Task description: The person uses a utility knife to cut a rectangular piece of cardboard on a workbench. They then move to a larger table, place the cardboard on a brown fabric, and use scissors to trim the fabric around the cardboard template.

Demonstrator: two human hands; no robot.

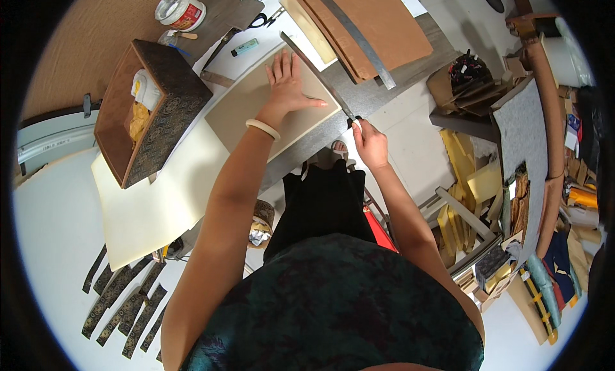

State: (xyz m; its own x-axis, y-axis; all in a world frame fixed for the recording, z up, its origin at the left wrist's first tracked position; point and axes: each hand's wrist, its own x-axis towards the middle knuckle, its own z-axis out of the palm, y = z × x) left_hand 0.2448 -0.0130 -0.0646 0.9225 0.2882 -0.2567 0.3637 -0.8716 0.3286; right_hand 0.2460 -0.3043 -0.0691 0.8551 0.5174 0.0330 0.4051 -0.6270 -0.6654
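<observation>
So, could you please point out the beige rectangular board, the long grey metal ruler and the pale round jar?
Beige rectangular board (pixel 242 103): head view, bare upper surface.
Long grey metal ruler (pixel 354 39): head view, middle of its length.
Pale round jar (pixel 189 16): head view, its red label.

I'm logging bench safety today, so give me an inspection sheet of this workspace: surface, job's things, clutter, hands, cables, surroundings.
Surface: grey table, partly covered.
Job's things: beige board lying flat; long thin tool along its edge, kind unclear.
Clutter: jar, scissors, patterned box, ruler on brown boards.
Hands: left hand spread on the board; right hand grips the tool.
Cables: nothing seen.
Surroundings: patterned strips at lower left, yellow sheets at right.
</observation>
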